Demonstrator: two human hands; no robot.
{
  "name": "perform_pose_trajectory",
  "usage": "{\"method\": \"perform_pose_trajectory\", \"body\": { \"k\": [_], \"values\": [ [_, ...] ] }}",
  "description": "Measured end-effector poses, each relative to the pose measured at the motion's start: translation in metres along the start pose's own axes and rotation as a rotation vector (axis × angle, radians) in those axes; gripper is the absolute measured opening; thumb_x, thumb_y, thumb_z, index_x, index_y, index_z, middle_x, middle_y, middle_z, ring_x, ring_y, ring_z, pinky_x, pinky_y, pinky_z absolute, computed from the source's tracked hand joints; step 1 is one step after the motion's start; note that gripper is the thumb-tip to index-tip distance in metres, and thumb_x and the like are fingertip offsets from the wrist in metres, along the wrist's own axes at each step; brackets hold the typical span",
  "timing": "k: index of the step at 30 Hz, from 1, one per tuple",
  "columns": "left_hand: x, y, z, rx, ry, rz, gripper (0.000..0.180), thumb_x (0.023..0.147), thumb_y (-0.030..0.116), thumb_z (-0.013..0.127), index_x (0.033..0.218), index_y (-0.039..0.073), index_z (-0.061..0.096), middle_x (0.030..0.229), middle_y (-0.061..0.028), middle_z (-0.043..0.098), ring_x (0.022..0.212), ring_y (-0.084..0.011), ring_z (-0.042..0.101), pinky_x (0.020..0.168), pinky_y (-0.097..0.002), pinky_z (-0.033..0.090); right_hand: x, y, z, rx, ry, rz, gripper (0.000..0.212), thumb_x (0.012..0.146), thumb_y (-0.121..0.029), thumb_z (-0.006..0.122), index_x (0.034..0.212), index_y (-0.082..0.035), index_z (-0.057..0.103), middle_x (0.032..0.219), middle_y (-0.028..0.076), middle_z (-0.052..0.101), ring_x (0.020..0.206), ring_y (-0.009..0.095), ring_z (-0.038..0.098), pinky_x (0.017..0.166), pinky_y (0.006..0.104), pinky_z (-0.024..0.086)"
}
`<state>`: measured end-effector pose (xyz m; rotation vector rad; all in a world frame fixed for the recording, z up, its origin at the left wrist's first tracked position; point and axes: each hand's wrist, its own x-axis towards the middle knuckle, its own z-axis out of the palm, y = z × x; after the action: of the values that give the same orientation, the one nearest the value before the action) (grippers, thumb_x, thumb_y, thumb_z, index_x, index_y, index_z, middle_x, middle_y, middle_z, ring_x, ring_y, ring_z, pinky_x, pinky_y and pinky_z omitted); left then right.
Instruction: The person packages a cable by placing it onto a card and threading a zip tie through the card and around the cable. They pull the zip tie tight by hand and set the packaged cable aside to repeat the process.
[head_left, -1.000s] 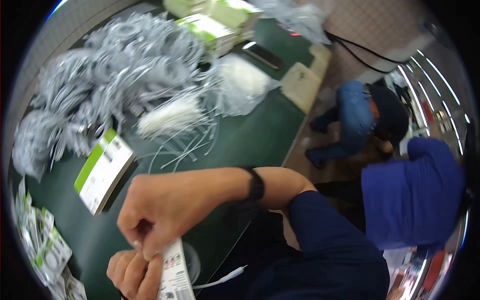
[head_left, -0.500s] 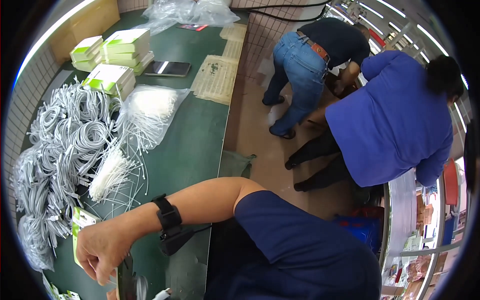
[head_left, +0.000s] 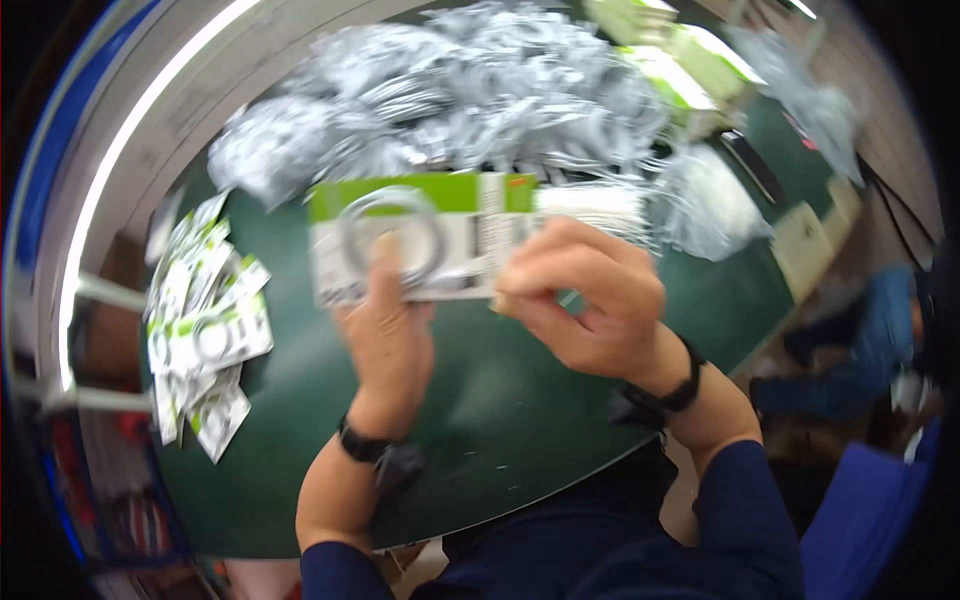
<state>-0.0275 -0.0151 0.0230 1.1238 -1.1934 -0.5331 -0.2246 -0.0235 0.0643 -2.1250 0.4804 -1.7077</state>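
Note:
My left hand (head_left: 388, 335) holds up a green-and-white packaging card (head_left: 462, 235), its thumb pressing a coiled grey cable (head_left: 436, 245) against the front. At the card's lower right edge, the thumb and forefinger of my right hand (head_left: 600, 295) are pinched together. Whatever lies between those fingertips is blurred and too small to name. Just behind the card and right hand is a bundle of white cable ties (head_left: 590, 203). A clear bag (head_left: 705, 205) with more white ties lies to its right.
A large heap of coiled grey cables (head_left: 480, 90) covers the far side of the green table (head_left: 500, 400). Several carded cables (head_left: 205, 325) are piled at the left. Green-and-white boxes (head_left: 670, 75) and a dark phone (head_left: 752, 165) sit far right. Another person (head_left: 860, 340) is at right.
The view has swung left toward the table. My right hand now meets the card held up by my left hand, and both hands are in full view. The carded pile shows at left.

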Motion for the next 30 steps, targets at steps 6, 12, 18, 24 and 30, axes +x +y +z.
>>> {"method": "perform_pose_trajectory", "body": {
  "k": [6,12,18,24,30],
  "values": [
    [0.007,0.028,0.0,-0.625,0.149,-0.374,0.019,0.095,0.009,0.066,0.111,0.006,0.057,0.09,-0.0001,0.062,0.06,-0.0053,0.054,0.044,-0.0247,0.04,-0.007,-0.003,0.035,-0.13,-0.271,-0.14,0.031,0.072,0.007,0.08,0.099,-0.005,0.069,0.084,0.009,0.069,0.063,0.02,0.064,0.054,0.0293,0.051],
    [0.005,0.014,0.017,-0.676,0.167,-0.274,0.024,0.094,0.007,0.067,0.116,0.003,0.058,0.098,-0.0002,0.063,0.078,-0.0054,0.059,0.06,-0.0221,0.048,-0.009,0.007,0.04,-0.348,-0.269,-0.202,0.034,0.068,0.007,0.08,0.099,-0.004,0.07,0.083,0.008,0.068,0.062,0.021,0.064,0.052,0.0306,0.051],
    [-0.006,0.014,0.023,-0.625,0.131,-0.253,0.024,0.094,0.006,0.068,0.116,0.002,0.059,0.1,-0.0004,0.064,0.085,-0.0053,0.059,0.067,-0.0214,0.049,-0.015,0.021,0.042,-0.454,-0.201,-0.24,0.028,0.07,-0.005,0.075,0.097,-0.004,0.071,0.082,0.004,0.066,0.064,0.02,0.065,0.052,0.0317,0.052],
    [-0.009,0.009,0.023,-0.61,0.13,-0.271,0.022,0.093,0.007,0.069,0.112,0.002,0.06,0.099,-0.0011,0.064,0.083,-0.0053,0.059,0.066,-0.0225,0.05,-0.016,0.024,0.044,-0.497,-0.208,-0.189,0.021,0.073,-0.003,0.077,0.092,-0.003,0.068,0.083,0.005,0.066,0.064,0.02,0.066,0.052,0.0316,0.052],
    [-0.004,0.009,0.023,-0.619,0.142,-0.232,0.02,0.092,0.006,0.069,0.11,0.002,0.06,0.097,-0.0014,0.064,0.082,-0.0054,0.059,0.064,-0.0225,0.05,-0.017,0.02,0.046,-0.433,-0.201,-0.185,0.024,0.075,0.001,0.08,0.092,-0.002,0.064,0.083,0.01,0.066,0.064,0.023,0.066,0.053,0.0323,0.052]
  ]
}}
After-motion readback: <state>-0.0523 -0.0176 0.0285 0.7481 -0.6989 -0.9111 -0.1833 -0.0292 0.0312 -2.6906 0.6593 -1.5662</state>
